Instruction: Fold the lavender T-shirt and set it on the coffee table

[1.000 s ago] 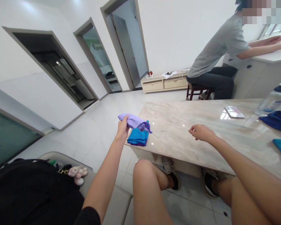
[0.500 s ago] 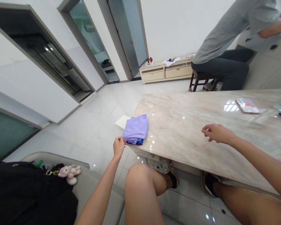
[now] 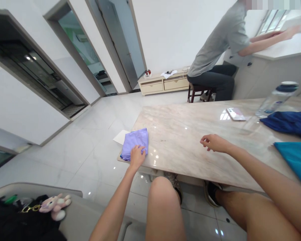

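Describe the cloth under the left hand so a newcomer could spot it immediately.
Start at the long marble table and go to its near left corner. A folded lilac cloth lies there with the left hand flat on it. The other cloths, dark blue and teal, lie at the far right.

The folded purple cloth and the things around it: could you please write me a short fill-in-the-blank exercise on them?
1. The left hand rests flat on the folded ____ cloth at the table corner.
2. The right hand hovers over the table, holding ____.
3. Beside the phone stands a clear ____ with a dark cap.

Missing words: purple; nothing; bottle
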`<state>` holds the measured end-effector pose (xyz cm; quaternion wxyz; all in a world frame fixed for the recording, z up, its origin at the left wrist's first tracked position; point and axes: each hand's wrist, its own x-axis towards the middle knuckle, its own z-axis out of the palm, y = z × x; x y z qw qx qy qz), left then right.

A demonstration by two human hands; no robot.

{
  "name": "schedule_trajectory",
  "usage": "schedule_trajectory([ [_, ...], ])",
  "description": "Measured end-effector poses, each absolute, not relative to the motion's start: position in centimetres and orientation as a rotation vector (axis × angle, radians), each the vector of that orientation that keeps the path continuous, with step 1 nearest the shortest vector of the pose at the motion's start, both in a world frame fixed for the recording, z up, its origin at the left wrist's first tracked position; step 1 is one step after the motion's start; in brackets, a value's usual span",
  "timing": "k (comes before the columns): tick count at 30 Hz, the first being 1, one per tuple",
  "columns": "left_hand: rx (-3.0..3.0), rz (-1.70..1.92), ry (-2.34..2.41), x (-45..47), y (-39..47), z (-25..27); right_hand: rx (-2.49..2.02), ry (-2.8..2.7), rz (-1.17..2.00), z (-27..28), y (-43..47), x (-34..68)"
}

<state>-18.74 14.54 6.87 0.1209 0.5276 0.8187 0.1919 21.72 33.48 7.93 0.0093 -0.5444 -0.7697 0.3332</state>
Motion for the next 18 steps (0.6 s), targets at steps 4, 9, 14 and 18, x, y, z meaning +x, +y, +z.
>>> schedule_trajectory([
  [4,1.675,0.872,1.833,-9.5,7.5,9.3,-1.681,-2.428,0.935,11.4,31.2,20.5],
  [9,2.072,0.938,1.709,0.8,0.0,6.9,-1.685,-2.349,0.861,15.8,25.5,19.8],
  [14,2.172,1.0,1.73,2.3,2.1,5.3,-1.86,-2.195,0.514,15.1,21.6,25.8],
  [18,2.269,0.994,1.624,0.2,3.9,5.4,-2.129,-2.003,0.37,13.4,18.9,35.8],
])
